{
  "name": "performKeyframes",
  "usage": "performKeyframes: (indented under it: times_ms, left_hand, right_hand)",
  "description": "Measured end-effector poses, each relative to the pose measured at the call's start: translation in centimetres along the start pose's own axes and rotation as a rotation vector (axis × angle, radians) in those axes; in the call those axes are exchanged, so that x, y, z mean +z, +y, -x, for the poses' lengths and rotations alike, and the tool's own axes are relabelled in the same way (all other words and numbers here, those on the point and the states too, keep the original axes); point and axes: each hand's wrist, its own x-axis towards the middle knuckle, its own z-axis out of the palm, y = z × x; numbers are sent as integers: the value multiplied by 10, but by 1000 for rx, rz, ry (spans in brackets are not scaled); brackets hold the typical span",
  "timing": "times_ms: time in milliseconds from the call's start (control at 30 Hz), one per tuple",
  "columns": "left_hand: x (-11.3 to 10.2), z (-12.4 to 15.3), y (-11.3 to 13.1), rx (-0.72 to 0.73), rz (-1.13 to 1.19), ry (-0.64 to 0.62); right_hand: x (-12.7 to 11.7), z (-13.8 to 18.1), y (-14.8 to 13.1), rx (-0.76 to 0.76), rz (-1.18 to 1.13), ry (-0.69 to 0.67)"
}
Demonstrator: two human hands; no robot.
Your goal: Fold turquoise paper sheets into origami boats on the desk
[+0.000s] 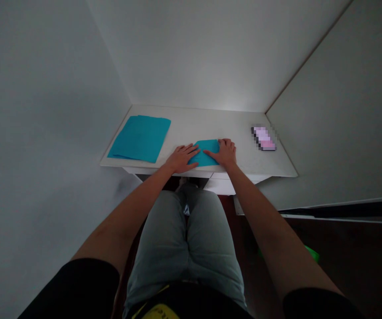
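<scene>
Blue paper (206, 160) lies near the six-o'clock edge of the white table (197, 122); the left hand (181, 158), fingers spread, rests at its nine, the right hand (226, 153), thumb splayed from fingers, at its three. Larger sheets (140, 138) lie farther toward nine.

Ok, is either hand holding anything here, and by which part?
Neither hand visibly grips anything: the left hand rests on the left side of the smaller blue sheet, the right hand on its right side, against the white table.
</scene>
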Motion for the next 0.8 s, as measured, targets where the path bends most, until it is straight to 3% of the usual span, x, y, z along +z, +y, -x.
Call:
performKeyframes:
  times_ms: [400,633,800]
  left_hand:
    - [5,-1,-1,-1,-70,-19]
    - [4,-2,0,-17,-59,-23]
    - [3,-1,1,-14,-34,-25]
  right_hand:
    - [-3,-5,8,-10,-162,-33]
    - [-1,-3,1,74,-13,7]
    - [-1,-5,-1,69,-37,-4]
